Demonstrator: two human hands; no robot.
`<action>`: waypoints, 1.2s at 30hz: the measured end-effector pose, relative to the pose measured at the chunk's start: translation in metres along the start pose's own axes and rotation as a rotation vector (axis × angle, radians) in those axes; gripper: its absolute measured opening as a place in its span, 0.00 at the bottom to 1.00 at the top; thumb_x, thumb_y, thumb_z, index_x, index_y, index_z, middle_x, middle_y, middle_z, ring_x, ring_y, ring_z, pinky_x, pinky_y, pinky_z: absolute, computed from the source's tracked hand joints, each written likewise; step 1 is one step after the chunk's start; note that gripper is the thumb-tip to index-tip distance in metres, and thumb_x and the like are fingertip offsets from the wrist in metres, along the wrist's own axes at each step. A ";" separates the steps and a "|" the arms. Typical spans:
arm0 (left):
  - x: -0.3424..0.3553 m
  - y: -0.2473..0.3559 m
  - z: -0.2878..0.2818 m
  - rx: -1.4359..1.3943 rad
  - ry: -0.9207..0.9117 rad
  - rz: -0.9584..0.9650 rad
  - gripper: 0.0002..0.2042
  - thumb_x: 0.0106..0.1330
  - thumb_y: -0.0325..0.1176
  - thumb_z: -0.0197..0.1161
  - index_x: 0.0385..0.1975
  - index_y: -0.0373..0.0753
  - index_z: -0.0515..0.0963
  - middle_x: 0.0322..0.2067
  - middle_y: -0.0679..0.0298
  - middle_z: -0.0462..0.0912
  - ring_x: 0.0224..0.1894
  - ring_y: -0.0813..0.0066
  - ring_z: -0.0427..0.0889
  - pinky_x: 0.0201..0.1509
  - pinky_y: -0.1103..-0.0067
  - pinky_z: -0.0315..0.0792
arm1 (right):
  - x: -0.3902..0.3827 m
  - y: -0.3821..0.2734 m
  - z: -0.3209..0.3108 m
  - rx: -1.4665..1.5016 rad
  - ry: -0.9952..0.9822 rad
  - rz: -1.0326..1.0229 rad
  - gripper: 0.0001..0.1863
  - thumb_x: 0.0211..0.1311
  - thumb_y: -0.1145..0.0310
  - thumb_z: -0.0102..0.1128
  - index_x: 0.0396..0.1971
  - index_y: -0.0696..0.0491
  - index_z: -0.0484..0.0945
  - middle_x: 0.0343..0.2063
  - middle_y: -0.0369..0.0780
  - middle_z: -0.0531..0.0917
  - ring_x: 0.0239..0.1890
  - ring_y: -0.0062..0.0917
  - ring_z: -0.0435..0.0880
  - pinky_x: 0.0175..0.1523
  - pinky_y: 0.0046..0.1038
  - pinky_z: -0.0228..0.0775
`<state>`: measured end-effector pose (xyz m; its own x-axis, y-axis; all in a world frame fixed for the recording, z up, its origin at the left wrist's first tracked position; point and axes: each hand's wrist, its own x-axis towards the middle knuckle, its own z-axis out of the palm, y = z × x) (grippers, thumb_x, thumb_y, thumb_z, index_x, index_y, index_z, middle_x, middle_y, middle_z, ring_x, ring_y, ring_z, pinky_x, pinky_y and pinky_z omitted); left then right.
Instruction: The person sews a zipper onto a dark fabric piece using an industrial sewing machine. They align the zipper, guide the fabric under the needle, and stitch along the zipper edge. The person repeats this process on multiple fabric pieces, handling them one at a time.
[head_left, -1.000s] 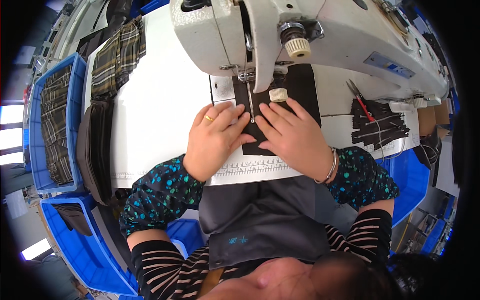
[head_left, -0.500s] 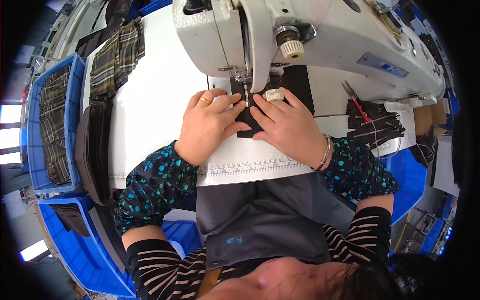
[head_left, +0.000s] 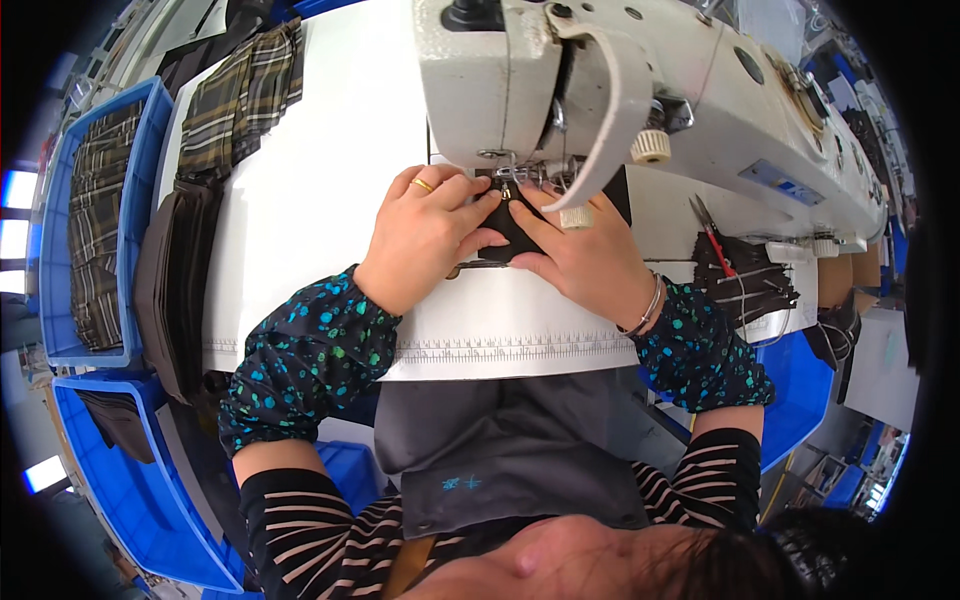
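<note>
A black fabric piece (head_left: 503,240) lies under the metal presser foot (head_left: 515,174) of a white sewing machine (head_left: 490,90). My left hand (head_left: 425,235) rests on its left side, fingers stretched forward and thumb apart, with a ring on one finger. From the right, my right hand (head_left: 590,255) lies fairly flat on the fabric, its front fingers partly hidden behind the machine's curved white lever (head_left: 625,110). Between the fingertips shows a small shiny metal piece (head_left: 506,193), too small to name.
On the left are folded plaid cloth (head_left: 235,95), a stack of dark fabric pieces (head_left: 175,280), a blue crate of plaid cloth (head_left: 150,220) and a lower blue crate (head_left: 150,500). Red-handled snips (head_left: 713,240) lie on dark strips (head_left: 750,285) at right. A printed ruler (head_left: 520,348) lines the table edge.
My fingertips and the fabric are nearer the presser foot. The curved white lever has swung out to the right over my right fingers. The whole view has shifted slightly.
</note>
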<state>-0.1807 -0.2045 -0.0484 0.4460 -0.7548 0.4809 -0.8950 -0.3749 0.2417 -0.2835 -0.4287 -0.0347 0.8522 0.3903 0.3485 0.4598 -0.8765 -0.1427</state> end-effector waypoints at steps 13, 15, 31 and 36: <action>-0.003 0.005 -0.005 0.038 -0.043 -0.014 0.22 0.59 0.50 0.73 0.48 0.41 0.89 0.50 0.67 0.86 0.57 0.64 0.80 0.64 0.65 0.72 | 0.003 0.001 -0.002 0.005 0.002 -0.031 0.31 0.58 0.54 0.75 0.57 0.57 0.83 0.48 0.42 0.87 0.49 0.36 0.81 0.73 0.47 0.67; -0.004 0.004 -0.005 0.061 -0.058 -0.009 0.25 0.61 0.51 0.71 0.52 0.42 0.88 0.53 0.68 0.86 0.57 0.65 0.79 0.66 0.64 0.71 | 0.005 0.002 -0.003 0.043 0.022 -0.025 0.29 0.58 0.55 0.75 0.56 0.57 0.84 0.49 0.42 0.86 0.52 0.38 0.82 0.73 0.47 0.67; -0.006 0.020 -0.008 0.106 -0.025 0.000 0.22 0.57 0.50 0.74 0.47 0.43 0.89 0.43 0.67 0.85 0.54 0.63 0.81 0.60 0.66 0.74 | -0.002 -0.005 0.002 0.014 0.032 0.019 0.26 0.64 0.58 0.71 0.58 0.56 0.83 0.54 0.41 0.88 0.53 0.40 0.83 0.73 0.52 0.64; -0.005 0.016 -0.006 0.123 -0.020 -0.003 0.23 0.59 0.51 0.73 0.48 0.42 0.89 0.46 0.67 0.85 0.54 0.64 0.81 0.61 0.65 0.74 | 0.000 -0.006 0.005 -0.037 0.054 0.007 0.27 0.62 0.59 0.73 0.59 0.56 0.84 0.51 0.41 0.88 0.53 0.39 0.83 0.73 0.52 0.65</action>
<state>-0.1974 -0.2040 -0.0416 0.4497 -0.7638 0.4631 -0.8877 -0.4397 0.1369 -0.2854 -0.4224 -0.0382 0.8403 0.3693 0.3969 0.4435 -0.8893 -0.1116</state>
